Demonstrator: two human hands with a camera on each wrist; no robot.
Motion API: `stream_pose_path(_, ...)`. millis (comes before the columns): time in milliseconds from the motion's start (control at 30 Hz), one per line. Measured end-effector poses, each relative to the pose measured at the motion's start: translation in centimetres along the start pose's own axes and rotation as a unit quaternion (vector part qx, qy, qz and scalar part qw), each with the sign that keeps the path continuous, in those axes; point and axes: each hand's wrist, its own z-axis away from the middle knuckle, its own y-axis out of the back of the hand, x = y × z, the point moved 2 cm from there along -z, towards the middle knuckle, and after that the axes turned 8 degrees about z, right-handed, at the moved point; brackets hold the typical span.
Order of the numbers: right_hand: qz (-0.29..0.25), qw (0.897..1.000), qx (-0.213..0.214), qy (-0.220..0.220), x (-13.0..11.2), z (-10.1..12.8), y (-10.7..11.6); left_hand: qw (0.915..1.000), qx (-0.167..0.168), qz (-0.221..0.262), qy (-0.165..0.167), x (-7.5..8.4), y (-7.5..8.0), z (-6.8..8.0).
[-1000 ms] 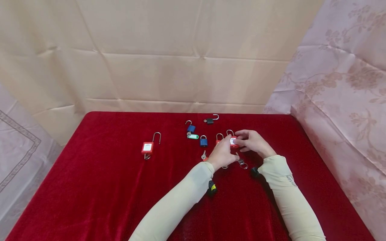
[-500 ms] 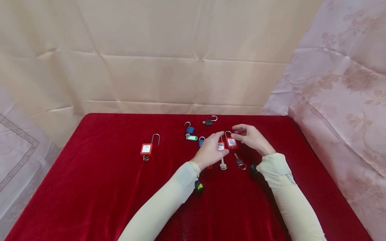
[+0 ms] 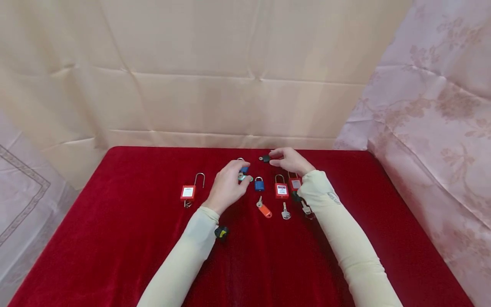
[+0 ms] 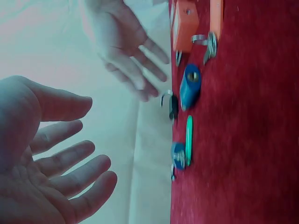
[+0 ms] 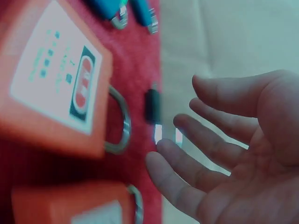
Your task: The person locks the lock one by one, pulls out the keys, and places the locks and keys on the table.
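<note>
Your left hand (image 3: 227, 184) hovers released, fingers spread, over the blue padlock with the green key tag (image 3: 243, 171), holding nothing. Your right hand (image 3: 288, 160) is also released, its fingertips just beside the black padlock (image 3: 265, 158) at the far edge of the red surface (image 3: 115, 238); contact looks unlikely, though the view is blurred. Two red padlocks (image 3: 281, 189) lie under your right forearm.

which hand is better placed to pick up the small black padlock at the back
Right, probably. The right hand hovers open beside the black padlock, fingertips nearly on it. The left hand is nearer the blue padlock.
</note>
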Motion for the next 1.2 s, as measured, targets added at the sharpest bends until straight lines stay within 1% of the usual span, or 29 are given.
stream_pose_path(100,0.005,1.000,-0.011,-0.016,0.5,-1.4,-0.7,0.9998,0.005,0.016,0.007,-0.5,0.3,0.3)
stream_pose_path(200,-0.006,0.999,-0.013,-0.036,1.0,-2.2,-0.9,0.9994,0.005,0.033,0.012,-0.7,0.2,0.5)
stream_pose_path(300,-0.015,0.999,-0.017,-0.044,1.3,-2.6,-1.0,0.9990,0.004,0.042,0.015,-0.8,0.2,0.4)
stream_pose_path(400,-0.015,0.998,-0.029,-0.044,1.2,-3.1,-1.0,0.9987,0.000,0.046,0.021,-0.8,0.2,0.3)
stream_pose_path(533,0.017,0.999,-0.038,-0.034,1.1,-3.8,-1.2,0.9983,-0.011,0.050,0.028,-1.0,0.1,0.2)
stream_pose_path(700,0.058,0.997,-0.025,-0.031,0.9,-4.2,-1.4,0.9980,-0.025,0.045,0.036,-1.2,0.0,0.1)
stream_pose_path(833,0.070,0.997,-0.008,-0.045,1.0,-4.2,-1.3,0.9978,-0.032,0.040,0.042,-1.3,-0.1,0.0)
stream_pose_path(933,0.069,0.996,-0.010,-0.061,1.1,-3.9,-1.4,0.9974,-0.040,0.038,0.047,-1.4,-0.3,0.0)
stream_pose_path(1033,0.064,0.996,-0.013,-0.064,0.9,-3.2,-1.4,0.9971,-0.045,0.038,0.048,-1.4,-0.2,0.0)
stream_pose_path(1133,0.048,0.998,0.005,-0.048,0.3,-2.0,-1.3,0.9973,-0.037,0.041,0.049,-1.5,0.1,0.0)
stream_pose_path(1200,0.035,0.999,0.017,-0.022,-0.5,-0.9,-1.2,0.9971,-0.032,0.046,0.051,-1.6,0.4,0.0)
